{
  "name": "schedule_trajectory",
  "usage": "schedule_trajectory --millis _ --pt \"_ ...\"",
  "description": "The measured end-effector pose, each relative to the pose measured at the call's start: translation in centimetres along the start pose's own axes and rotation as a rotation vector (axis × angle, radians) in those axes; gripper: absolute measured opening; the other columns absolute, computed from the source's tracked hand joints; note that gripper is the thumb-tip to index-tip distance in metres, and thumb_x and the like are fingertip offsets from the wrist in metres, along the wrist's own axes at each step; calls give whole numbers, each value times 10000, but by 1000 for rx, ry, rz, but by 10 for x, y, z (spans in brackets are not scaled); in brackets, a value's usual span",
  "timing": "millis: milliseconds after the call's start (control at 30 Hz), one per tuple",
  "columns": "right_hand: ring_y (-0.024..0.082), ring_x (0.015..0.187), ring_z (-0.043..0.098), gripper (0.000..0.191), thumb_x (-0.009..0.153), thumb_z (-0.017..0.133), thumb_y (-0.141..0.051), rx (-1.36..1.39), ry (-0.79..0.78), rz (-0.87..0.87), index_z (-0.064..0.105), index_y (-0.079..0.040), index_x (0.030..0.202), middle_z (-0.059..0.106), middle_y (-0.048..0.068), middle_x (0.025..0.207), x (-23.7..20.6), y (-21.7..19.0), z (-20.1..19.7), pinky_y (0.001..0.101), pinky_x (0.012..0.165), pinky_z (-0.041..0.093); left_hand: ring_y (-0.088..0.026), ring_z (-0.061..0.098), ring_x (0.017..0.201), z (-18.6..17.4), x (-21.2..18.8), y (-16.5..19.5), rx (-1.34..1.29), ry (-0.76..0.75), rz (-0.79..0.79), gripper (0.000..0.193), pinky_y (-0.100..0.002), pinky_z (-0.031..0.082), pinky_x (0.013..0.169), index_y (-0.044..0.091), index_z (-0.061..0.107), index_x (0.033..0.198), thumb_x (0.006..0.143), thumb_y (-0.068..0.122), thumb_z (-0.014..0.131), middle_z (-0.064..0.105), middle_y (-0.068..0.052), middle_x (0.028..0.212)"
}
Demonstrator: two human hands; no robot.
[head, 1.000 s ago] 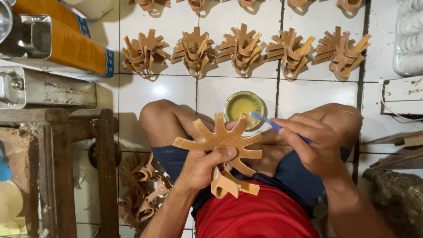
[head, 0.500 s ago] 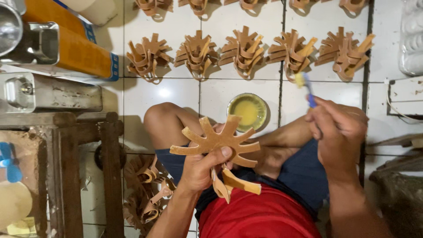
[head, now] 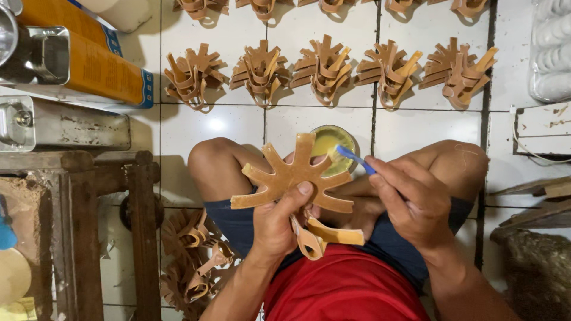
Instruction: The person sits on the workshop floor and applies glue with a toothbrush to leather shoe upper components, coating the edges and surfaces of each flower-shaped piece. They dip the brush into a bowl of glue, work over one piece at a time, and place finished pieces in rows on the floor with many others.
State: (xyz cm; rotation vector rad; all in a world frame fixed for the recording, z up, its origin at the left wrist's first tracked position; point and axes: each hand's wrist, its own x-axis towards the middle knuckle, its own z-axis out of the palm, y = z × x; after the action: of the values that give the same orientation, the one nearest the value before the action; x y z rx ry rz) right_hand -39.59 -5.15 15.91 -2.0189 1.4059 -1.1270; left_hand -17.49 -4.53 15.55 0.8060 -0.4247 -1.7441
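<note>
A single head-worn camera looks almost straight down from close above the seated person's lap, facing the white tiled floor (head: 226, 128); both forearms enter from the bottom edge. No second view overlaps it.

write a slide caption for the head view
Left hand holds a tan star-shaped wooden cutout; right hand dips a blue-handled brush in yellow glue.

Left hand (head: 278, 223) closed in a thumb-up grip; right hand (head: 410, 199) pinched, fingers curled.
</note>
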Motion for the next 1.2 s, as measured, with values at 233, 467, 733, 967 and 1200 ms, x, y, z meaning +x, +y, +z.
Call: schedule_trajectory --millis 233,467,733,967,1200 --pt "56 557 574 182 1137 557 -56 115 232 82 734 -31 1106 662 47 753 -3 27 -13 237 515 451 -86 576 740 -12 1 -4 -154 -8 -16 601 -254 545 614 -80 435 1515 958 38 628 660 -177 1178" --pt "13 493 435 196 1057 519 -80 475 446 249 694 -56 973 628 7 731 -16 20 -25 206 463 346 -109 607 738 -10 5 -2 -209 15 -34 535 -276 561 607 -40 431 1457 960 60 602 636 -227 1303" --pt "36 599 529 219 995 612 -16 480 1 334 684 17 1199 684 43 833 -24 -1 7 187 497 400 -171 637 666 2 2 -3 -4 48 55 562 -222 456 449 -15 393 1528 1068 268 547 569 -81 780" --pt "104 716 628 239 975 645 14 -6 6 146 700 57 1204 676 78 851 -10 -10 8 245 612 472 -165 615 645 4 4 -2 48 44 82 558 -220 445 445 19 387 1537 1056 259 538 593 -84 792" --pt "90 687 613 219 1016 619 -3 135 -17 124 705 20 1216 668 60 820 -18 0 1 232 596 477 -204 633 647 -3 3 -2 -16 45 45 497 -236 455 442 -57 418 1453 1090 263 531 567 -93 800"
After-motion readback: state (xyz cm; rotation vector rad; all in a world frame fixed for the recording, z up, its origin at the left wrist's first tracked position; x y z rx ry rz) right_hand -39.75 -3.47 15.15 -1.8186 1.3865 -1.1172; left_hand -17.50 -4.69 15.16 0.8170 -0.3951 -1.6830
